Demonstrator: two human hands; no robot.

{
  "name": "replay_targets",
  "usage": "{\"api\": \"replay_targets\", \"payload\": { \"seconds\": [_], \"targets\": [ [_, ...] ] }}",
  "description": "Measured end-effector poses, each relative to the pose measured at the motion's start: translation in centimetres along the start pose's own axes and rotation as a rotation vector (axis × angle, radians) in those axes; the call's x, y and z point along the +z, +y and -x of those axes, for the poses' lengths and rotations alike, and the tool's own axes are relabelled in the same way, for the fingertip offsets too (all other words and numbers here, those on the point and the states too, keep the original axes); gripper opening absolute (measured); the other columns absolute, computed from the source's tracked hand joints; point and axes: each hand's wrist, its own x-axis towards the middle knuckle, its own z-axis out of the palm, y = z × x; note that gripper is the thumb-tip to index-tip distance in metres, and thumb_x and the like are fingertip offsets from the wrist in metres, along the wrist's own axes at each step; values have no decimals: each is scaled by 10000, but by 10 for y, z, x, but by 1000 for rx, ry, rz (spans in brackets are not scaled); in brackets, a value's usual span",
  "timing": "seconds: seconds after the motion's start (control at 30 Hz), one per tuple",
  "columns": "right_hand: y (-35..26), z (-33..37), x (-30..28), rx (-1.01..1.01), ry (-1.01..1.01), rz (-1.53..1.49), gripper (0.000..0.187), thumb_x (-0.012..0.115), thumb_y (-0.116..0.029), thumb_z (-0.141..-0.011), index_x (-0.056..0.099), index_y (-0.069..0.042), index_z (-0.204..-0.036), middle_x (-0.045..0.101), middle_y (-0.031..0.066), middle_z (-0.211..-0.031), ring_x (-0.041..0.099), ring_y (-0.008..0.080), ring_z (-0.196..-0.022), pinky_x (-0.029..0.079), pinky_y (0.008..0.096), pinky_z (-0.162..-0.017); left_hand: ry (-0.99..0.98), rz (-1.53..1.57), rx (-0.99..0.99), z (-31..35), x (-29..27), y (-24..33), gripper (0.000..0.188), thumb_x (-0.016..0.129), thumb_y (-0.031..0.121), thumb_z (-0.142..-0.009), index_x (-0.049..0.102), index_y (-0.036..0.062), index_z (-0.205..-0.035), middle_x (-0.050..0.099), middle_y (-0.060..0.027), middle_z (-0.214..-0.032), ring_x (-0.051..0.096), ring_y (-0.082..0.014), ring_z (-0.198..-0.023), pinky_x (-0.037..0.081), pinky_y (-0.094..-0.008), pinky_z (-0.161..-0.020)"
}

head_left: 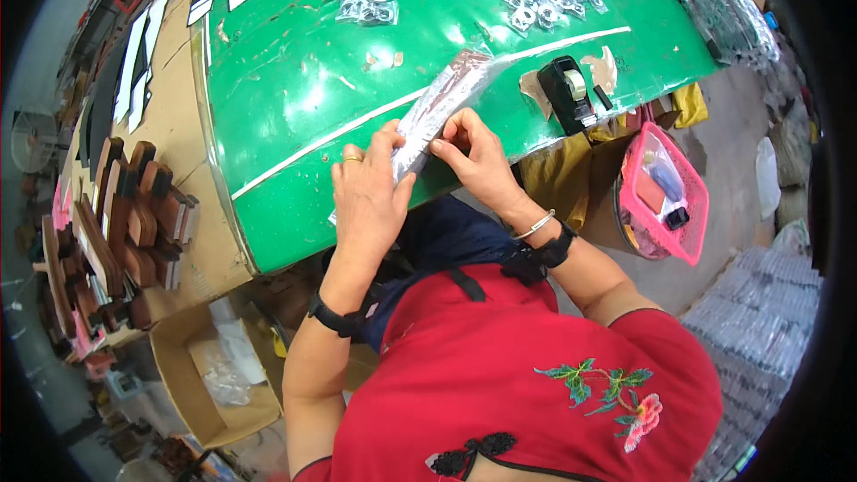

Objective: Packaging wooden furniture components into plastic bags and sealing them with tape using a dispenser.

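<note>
Lying left of the black plastic tape dispenser [569, 94], a long, narrow, glossy clear-plastic packet with brown contents [437, 107] slants between both hands. The left hand [370, 183] clasps its left side, the right hand [478, 156] pinches its right edge; its far end extends beyond both grips. Glare obscures any lettering.

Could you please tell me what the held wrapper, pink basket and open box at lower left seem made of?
Wrapper: probably thin, glossy plastic film, being see-through, creased and shiny. Pink basket: likely moulded plastic, evenly coloured with perforated walls. Open box: apparently cardboard, matt, with plain brown panels.
</note>
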Motion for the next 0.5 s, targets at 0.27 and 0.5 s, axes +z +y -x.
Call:
{"api": "replay_targets", "payload": {
  "seconds": [0.27, 0.5],
  "targets": [
    [-14, 1, -8, -156, 80, 186, 198, 778, -120, -854, 611, -34, -918, 622, 78, -823, 611, 215, -725, 493, 334, -663, 24, 183, 52, -11, -10, -51, 636, 791, 109, -765, 527, 113, -1343, 672, -128, -1225, 595, -376, -1017, 452, -464, -886],
    [-8, -53, -53, -555, 55, 483, 441, 866, -258, -770, 650, -87, -1113, 610, 128, -1297, 595, 311, -1167, 469, 407, -984, -225, 1, -1, 19, -76, -82, 776, 751, 18, -756, 487, 128, -1477, 620, -78, -1407, 574, -347, -1150, 384, -450, -1069]
  ]
}}
